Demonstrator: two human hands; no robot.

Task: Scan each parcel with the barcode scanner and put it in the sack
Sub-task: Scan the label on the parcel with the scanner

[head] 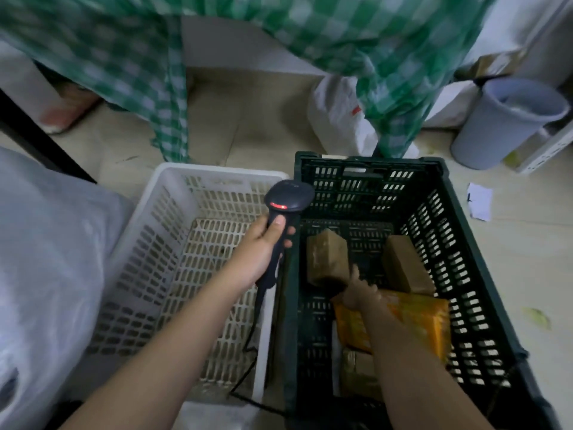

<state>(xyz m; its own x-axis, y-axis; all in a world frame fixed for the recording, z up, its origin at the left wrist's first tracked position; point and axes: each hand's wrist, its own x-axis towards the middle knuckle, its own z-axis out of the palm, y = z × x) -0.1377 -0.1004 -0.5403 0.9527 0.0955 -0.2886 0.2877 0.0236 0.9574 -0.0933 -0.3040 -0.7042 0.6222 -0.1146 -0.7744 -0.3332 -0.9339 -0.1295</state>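
Observation:
My left hand grips the handle of a black barcode scanner with a red light on its head, held above the gap between two crates. My right hand reaches down into the dark green crate and grips the near end of a brown taped parcel. A second brown parcel lies to its right. An orange mailer lies under my right forearm, with another brown parcel below it. A pale translucent sack fills the left edge.
A white slotted crate stands left of the green one, with the scanner cable hanging over its right wall. Green checked cloth hangs ahead. A grey bucket and a white bag stand at the back right. Paper scrap on the floor.

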